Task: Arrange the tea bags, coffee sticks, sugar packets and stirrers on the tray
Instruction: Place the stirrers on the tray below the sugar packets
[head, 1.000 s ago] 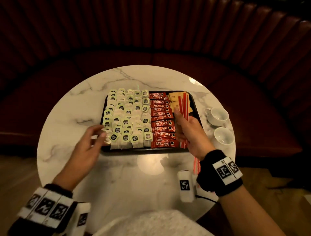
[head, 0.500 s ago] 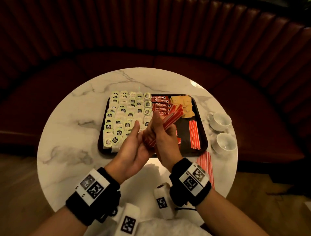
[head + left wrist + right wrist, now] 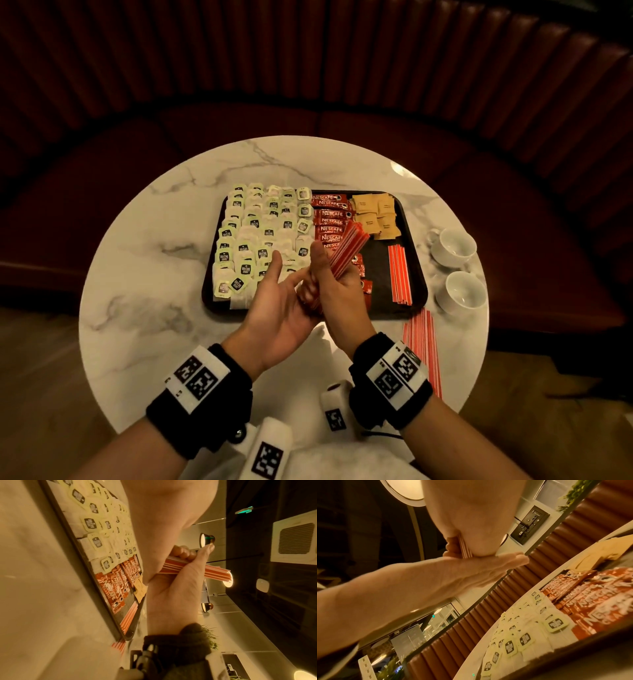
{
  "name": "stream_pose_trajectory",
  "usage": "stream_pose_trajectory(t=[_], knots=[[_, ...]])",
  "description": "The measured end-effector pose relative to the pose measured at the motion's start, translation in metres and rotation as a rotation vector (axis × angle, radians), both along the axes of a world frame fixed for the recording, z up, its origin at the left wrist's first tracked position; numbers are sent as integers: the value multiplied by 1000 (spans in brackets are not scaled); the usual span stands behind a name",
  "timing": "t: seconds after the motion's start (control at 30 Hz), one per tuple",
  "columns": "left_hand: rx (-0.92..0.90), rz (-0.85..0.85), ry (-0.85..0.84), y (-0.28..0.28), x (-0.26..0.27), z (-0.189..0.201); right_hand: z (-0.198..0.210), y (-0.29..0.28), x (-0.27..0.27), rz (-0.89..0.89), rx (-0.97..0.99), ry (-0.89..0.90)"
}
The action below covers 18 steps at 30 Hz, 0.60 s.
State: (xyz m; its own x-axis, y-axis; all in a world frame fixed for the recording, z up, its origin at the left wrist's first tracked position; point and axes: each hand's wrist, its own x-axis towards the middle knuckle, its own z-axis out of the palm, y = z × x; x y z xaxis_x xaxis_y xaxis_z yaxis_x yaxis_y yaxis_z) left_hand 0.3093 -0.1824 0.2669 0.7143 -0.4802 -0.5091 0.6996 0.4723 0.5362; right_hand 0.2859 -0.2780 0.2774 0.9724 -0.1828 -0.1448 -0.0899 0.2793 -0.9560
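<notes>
The right hand (image 3: 337,291) has its grip wrapped round a bundle of red stirrers (image 3: 346,251), held above the near middle of the black tray (image 3: 419,270); the bundle slants up and away to the right, its far end sticking out well past the fingers and its near end pressed against the palm of the left hand (image 3: 277,305). The left hand's grip is released, fingers straight, palm flat against the bundle's end. More stirrers lie on the tray's right side (image 3: 399,274) and on the tabletop (image 3: 144,274) just beside it.
</notes>
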Motion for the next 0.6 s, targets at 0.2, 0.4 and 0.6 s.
stream_pose_trajectory(t=[0.2,0.4,0.6], knots=[[572,-42,-603,11,5,4,-18,-13,-15,234,-96,269],[775,-277,-836,11,-5,8,-22,-16,-24,382,-115,414],[721,-307,-776,20,-5,2,-21,-33,-22,414,-124,466]])
